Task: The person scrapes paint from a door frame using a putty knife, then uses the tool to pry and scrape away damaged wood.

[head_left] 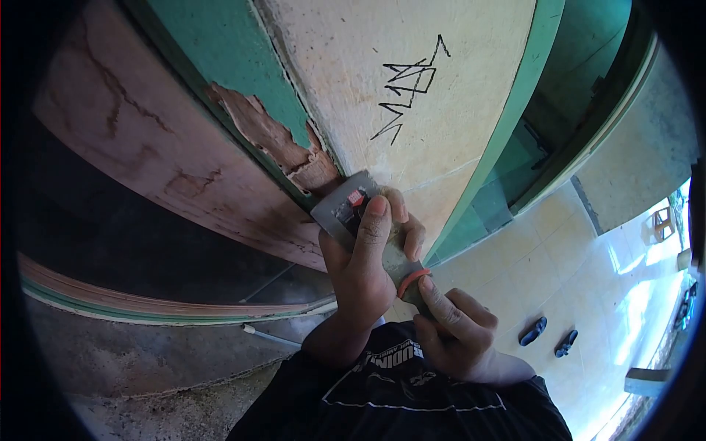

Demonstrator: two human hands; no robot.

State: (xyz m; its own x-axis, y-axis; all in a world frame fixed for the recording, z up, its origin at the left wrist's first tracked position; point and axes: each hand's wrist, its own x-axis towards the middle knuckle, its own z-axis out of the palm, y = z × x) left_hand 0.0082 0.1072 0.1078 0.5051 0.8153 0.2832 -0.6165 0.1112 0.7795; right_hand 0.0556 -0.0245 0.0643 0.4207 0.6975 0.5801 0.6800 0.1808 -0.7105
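Both hands are on a putty knife point(337, 210) with a wide grey blade, a red label and a red band on its handle. My left hand point(360, 268) grips the blade's neck, its thumb pressed on the flat face and fingers wrapped behind. My right hand point(460, 327) is closed around the handle end, index finger laid along it by the red band. The blade's edge overlaps the lower end of a damaged wooden frame point(268, 136). Bare, rough brown wood shows there below chipped green paint point(228, 51).
A cream wall point(412, 147) with black scribbles stands beside the frame. Right of it is a green-edged doorway point(507, 132). Dark shoes point(533, 331) lie on the tiled floor point(507, 287), and a small stool point(662, 223) stands farther off. At left is a stained pinkish panel point(132, 125).
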